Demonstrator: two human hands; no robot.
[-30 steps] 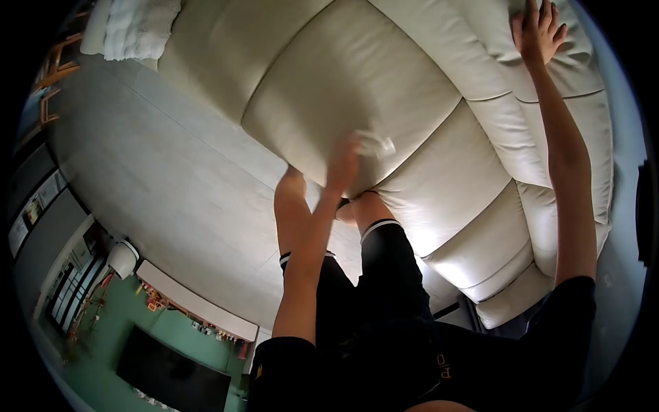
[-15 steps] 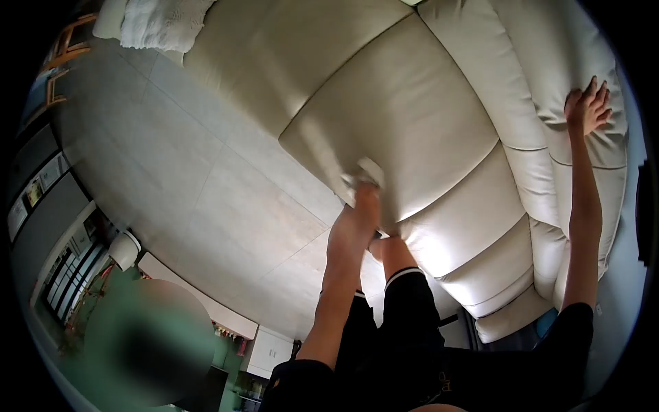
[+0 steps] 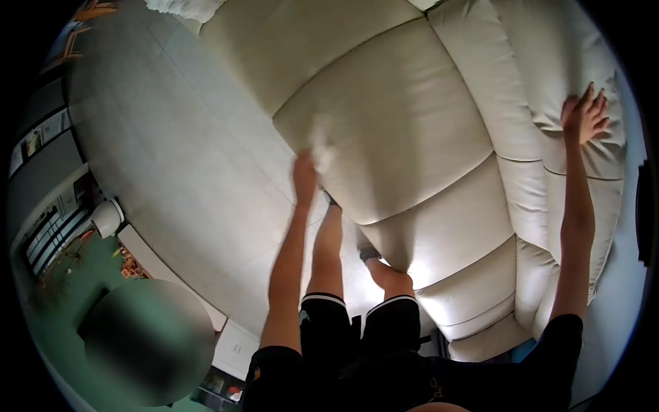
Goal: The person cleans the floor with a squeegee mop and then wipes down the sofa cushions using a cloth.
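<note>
My left hand (image 3: 305,172) is at the front edge of a cream leather sofa (image 3: 405,117). A white cloth (image 3: 321,143), smeared by motion, is in its grip and against the side of the seat cushion. The fingers themselves are blurred. Higher up at the right, my right hand (image 3: 587,118) presses on the sofa's backrest with its fingers spread and nothing in them. The leather creases around that palm.
Grey floor tiles (image 3: 185,158) run along the sofa's front, where my legs (image 3: 327,254) stand close to it. A white crumpled fabric (image 3: 185,7) lies on the sofa's far end. A low white cabinet (image 3: 165,268) is at the lower left.
My left hand and the cloth have moved left, from over the seat cushion to its front edge. My right hand stays on the backrest. The view has shifted slightly.
</note>
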